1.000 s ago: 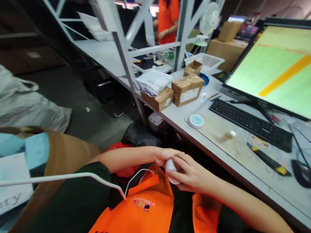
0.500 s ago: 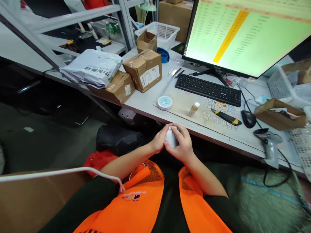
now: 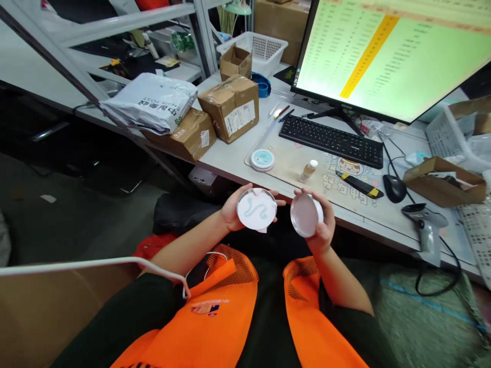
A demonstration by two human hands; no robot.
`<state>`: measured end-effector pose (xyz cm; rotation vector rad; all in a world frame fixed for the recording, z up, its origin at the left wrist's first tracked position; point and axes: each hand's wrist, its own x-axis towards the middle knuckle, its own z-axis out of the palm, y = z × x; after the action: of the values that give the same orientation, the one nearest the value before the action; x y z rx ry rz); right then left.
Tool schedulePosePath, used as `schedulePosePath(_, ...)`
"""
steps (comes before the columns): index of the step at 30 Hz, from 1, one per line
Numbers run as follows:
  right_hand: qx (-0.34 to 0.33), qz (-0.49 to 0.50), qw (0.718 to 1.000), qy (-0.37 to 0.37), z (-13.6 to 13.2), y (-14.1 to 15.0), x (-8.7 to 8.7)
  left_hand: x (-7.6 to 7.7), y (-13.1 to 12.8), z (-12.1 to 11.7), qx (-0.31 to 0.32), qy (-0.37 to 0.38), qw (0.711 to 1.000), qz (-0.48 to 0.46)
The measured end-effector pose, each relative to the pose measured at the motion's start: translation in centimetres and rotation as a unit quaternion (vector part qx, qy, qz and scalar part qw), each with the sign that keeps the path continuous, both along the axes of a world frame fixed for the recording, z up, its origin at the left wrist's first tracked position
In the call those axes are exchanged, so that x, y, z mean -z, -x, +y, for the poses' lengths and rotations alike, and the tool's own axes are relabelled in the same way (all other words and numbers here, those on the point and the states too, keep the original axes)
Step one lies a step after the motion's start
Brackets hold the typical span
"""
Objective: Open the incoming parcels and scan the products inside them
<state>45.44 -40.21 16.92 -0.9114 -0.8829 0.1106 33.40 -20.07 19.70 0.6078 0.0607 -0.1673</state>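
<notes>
While left hand (image 3: pixel 230 209) cradles white disc with teal squiggle (image 3: pixel 256 210) from underneath, its fingertips poke out past far side, kinda apart. Right hand (image 3: pixel 325 221) clamped round edge of second round piece (image 3: pixel 304 216), dull pinkish-grey face showing. Pieces near each other, not touching. On desk (image 3: pixel 230 159): open cardboard tray (image 3: pixel 429 186), odds and ends inside; capped bottle (image 3: pixel 308 173), yellowish contents; lidded round tub (image 3: pixel 263 160), contents hidden. Farther back, white basket (image 3: pixel 275 51).
</notes>
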Motion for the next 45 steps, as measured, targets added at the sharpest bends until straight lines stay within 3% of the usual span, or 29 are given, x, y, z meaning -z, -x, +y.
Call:
schedulePosePath(4,-0.030,0.134,0.990,0.013,0.7,0.7,0.8,0.7,-1.4,-2.1,0.052,0.008,0.999,0.004)
schedulePosePath(8,-0.075,0.138,0.985,0.069,0.7,-0.6,1.5,1.6,-2.5,-3.3,0.087,-0.009,0.995,0.050)
schedulePosePath(10,-0.024,0.114,0.991,0.071,0.3,-1.4,1.8,1.5,-3.0,-4.0,0.033,-0.009,0.997,0.073)
schedulePosePath(12,0.089,0.022,0.993,0.079,-0.1,-1.6,1.9,1.2,-3.6,-5.0,-0.058,-0.015,0.993,0.101)
schedulePosePath(14,0.167,-0.135,0.969,0.124,-0.1,-1.2,2.1,1.1,-4.3,-6.2,-0.146,-0.032,0.980,0.132)
schedulePosePath(17,0.172,-0.310,0.916,0.189,0.9,0.1,2.9,1.6,-5.0,-8.1,-0.230,-0.064,0.962,0.132)
schedulePosePath(19,0.183,-0.321,0.909,0.190,1.8,0.9,3.8,2.5,-5.2,-9.1,-0.259,-0.110,0.954,0.099)
schedulePosePath(21,0.201,-0.253,0.930,0.175,2.4,1.6,4.7,3.5,-5.1,-9.6,-0.288,-0.223,0.930,0.045)
schedulePosePath(25,0.183,-0.042,0.974,0.129,2.6,2.9,5.4,5.1,-4.4,-9.6,-0.327,-0.504,0.793,-0.101)
schedulePosePath(28,0.139,0.050,0.986,0.074,2.0,4.0,4.6,5.3,-3.8,-9.5,-0.296,-0.608,0.717,-0.166)
schedulePosePath(30,0.086,0.146,0.985,0.027,1.6,4.6,3.5,5.2,-3.5,-9.3,-0.292,-0.667,0.650,-0.219)
schedulePosePath(32,0.018,0.276,0.961,-0.009,1.1,4.8,2.3,5.0,-3.6,-8.9,-0.301,-0.716,0.551,-0.305)
schedulePosePath(34,-0.054,0.408,0.911,-0.008,0.6,4.5,1.1,4.7,-3.9,-7.9,-0.300,-0.739,0.440,-0.413)
schedulePosePath(36,-0.120,0.506,0.854,0.015,0.1,4.0,0.3,4.4,-4.3,-6.7,-0.270,-0.742,0.348,-0.505)
schedulePosePath(37,-0.151,0.536,0.830,0.026,-0.2,3.7,0.0,4.3,-4.5,-6.0,-0.249,-0.741,0.316,-0.537)
schedulePosePath(39,-0.212,0.564,0.797,0.044,-0.7,3.3,-0.1,4.0,-4.8,-4.7,-0.198,-0.736,0.283,-0.582)
schedulePosePath(41,-0.253,0.562,0.785,0.061,-0.9,3.3,0.2,3.7,-5.0,-3.6,-0.126,-0.730,0.282,-0.610)
schedulePosePath(42,-0.249,0.548,0.797,0.058,-0.8,3.3,0.6,3.5,-5.1,-3.3,-0.090,-0.734,0.299,-0.604)
schedulePosePath(43,-0.224,0.523,0.821,0.048,-0.6,3.5,1.0,3.4,-5.1,-3.2,-0.064,-0.741,0.333,-0.579)
schedulePosePath(45,-0.113,0.437,0.892,0.013,-0.1,3.8,2.0,3.2,-5.1,-4.0,-0.055,-0.752,0.453,-0.476)
